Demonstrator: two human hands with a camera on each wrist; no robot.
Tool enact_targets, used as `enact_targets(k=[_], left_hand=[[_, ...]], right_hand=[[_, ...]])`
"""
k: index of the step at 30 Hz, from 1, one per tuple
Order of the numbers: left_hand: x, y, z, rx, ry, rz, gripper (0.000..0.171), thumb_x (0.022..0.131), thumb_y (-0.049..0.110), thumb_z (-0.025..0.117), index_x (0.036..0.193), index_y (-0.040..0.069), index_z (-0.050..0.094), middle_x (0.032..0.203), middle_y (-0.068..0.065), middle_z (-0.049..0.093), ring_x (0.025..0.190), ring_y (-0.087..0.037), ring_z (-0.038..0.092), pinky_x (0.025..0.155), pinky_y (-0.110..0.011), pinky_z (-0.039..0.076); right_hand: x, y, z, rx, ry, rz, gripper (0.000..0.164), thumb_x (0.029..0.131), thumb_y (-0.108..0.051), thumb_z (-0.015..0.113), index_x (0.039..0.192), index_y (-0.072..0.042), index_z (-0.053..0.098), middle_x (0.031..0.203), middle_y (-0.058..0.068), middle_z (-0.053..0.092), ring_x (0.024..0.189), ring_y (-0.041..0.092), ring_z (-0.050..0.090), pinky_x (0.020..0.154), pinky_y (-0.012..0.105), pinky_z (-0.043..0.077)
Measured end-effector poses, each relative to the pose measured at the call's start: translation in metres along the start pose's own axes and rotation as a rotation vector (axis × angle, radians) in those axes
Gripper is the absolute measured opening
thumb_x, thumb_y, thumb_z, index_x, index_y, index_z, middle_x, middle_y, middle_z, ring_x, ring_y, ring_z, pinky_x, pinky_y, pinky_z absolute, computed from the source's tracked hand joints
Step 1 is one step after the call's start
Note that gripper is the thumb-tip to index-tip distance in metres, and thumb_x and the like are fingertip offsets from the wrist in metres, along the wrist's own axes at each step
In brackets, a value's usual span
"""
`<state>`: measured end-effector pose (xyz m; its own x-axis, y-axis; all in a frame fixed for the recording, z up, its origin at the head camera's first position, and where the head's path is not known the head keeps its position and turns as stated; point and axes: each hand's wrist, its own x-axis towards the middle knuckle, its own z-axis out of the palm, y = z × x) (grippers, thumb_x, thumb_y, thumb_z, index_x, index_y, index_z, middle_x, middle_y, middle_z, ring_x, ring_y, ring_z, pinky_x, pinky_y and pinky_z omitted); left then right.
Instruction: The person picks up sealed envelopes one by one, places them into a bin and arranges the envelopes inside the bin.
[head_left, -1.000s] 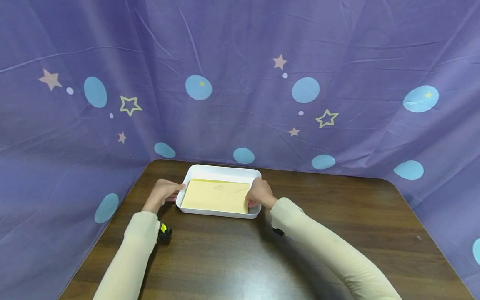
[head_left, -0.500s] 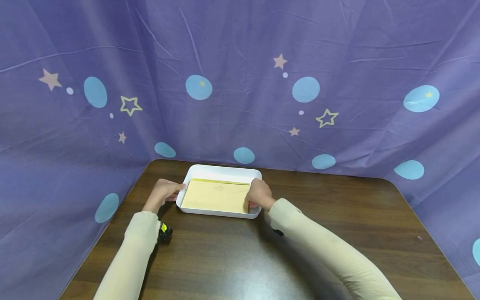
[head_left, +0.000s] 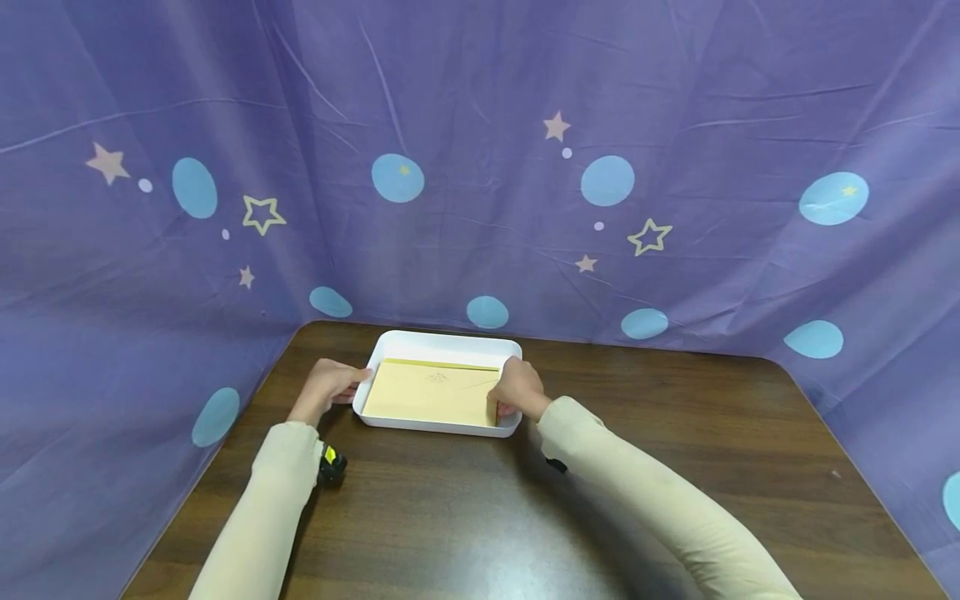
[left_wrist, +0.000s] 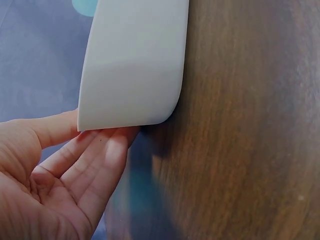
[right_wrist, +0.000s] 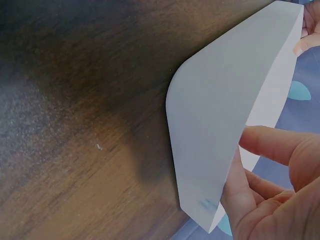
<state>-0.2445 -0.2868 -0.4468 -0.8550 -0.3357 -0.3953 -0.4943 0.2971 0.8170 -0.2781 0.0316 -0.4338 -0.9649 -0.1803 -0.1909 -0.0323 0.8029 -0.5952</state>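
A white tray (head_left: pixel 450 343) stands at the far side of the table, holding a pale yellow envelope (head_left: pixel 427 402) on top of a deeper yellow sheet-like edge (head_left: pixel 420 362). My left hand (head_left: pixel 324 387) holds the tray's left end, thumb at the rim and other fingers against the outer wall, as the left wrist view also shows. My right hand (head_left: pixel 520 389) reaches over the right end and pinches the envelope's right edge, where a dark gap shows under it. In the right wrist view the tray wall (right_wrist: pixel 220 90) hides the envelope, and the right hand's fingertips go behind the rim.
The brown wooden table (head_left: pixel 675 433) spreads in front and to the right of the tray. A purple patterned curtain (head_left: pixel 465 233) hangs right behind the table's back edge and along its left side. A small black wrist device (head_left: pixel 331 465) sits at the left cuff.
The envelope's right end has lifted slightly, with a dark gap opening along its back edge and right side. Left hand and tray keep their places.
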Motion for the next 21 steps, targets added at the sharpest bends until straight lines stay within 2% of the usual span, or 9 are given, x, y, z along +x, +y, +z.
enact_targets(k=[5,8,12,16,17,19,21], left_hand=[[0.002,0.003,0.000,0.006,-0.008,0.002,0.051,0.096,0.021,0.070,0.130,-0.016,0.058,0.076,-0.002,0.067,0.063,-0.008,0.063,0.059,-0.021,0.059],[0.002,0.005,-0.001,0.013,-0.016,0.013,0.052,0.097,0.022,0.069,0.130,-0.017,0.057,0.080,-0.005,0.069,0.064,-0.008,0.063,0.060,-0.023,0.060],[0.003,0.007,-0.003,0.024,-0.027,0.029,0.054,0.100,0.026,0.064,0.131,-0.018,0.055,0.083,-0.007,0.070,0.064,-0.007,0.064,0.061,-0.023,0.060],[0.003,0.006,-0.005,0.041,-0.041,0.062,0.058,0.105,0.035,0.054,0.129,-0.018,0.057,0.082,-0.006,0.071,0.064,-0.007,0.065,0.061,-0.024,0.060],[0.002,0.007,-0.006,0.072,-0.026,0.087,0.058,0.106,0.037,0.052,0.127,-0.017,0.059,0.082,-0.009,0.072,0.065,-0.009,0.066,0.062,-0.026,0.061],[-0.001,0.010,-0.007,0.198,0.036,0.159,0.058,0.106,0.041,0.048,0.121,-0.013,0.065,0.083,-0.014,0.074,0.070,-0.016,0.069,0.065,-0.030,0.060],[-0.007,0.016,-0.006,0.334,0.137,0.245,0.056,0.106,0.042,0.048,0.122,-0.008,0.068,0.099,-0.020,0.076,0.085,-0.031,0.072,0.075,-0.040,0.060]], right_hand=[[0.000,0.001,-0.005,0.020,0.010,-0.021,0.023,0.083,-0.007,0.076,0.065,-0.003,0.063,0.065,0.016,0.072,0.059,0.027,0.075,0.046,0.024,0.055],[-0.001,0.000,-0.011,0.049,0.009,-0.055,0.022,0.087,-0.008,0.072,0.068,0.003,0.069,0.068,0.019,0.073,0.062,0.028,0.075,0.053,0.027,0.060],[-0.002,0.002,-0.022,0.206,-0.009,-0.083,0.020,0.090,-0.005,0.068,0.084,0.013,0.074,0.072,0.024,0.073,0.066,0.033,0.076,0.059,0.034,0.064],[-0.003,0.007,-0.036,0.331,-0.032,-0.074,0.023,0.093,-0.008,0.068,0.097,0.014,0.071,0.075,0.023,0.074,0.065,0.031,0.075,0.065,0.038,0.065],[-0.004,0.008,-0.040,0.335,-0.036,-0.073,0.024,0.094,-0.009,0.067,0.100,0.014,0.071,0.077,0.023,0.074,0.065,0.029,0.075,0.066,0.038,0.065],[-0.005,0.012,-0.048,0.326,-0.038,-0.072,0.026,0.096,-0.013,0.067,0.103,0.012,0.071,0.079,0.022,0.075,0.065,0.025,0.075,0.067,0.038,0.065],[-0.007,0.017,-0.057,0.306,-0.037,-0.081,0.027,0.097,-0.015,0.066,0.106,0.010,0.072,0.081,0.021,0.075,0.064,0.023,0.074,0.065,0.036,0.065]])
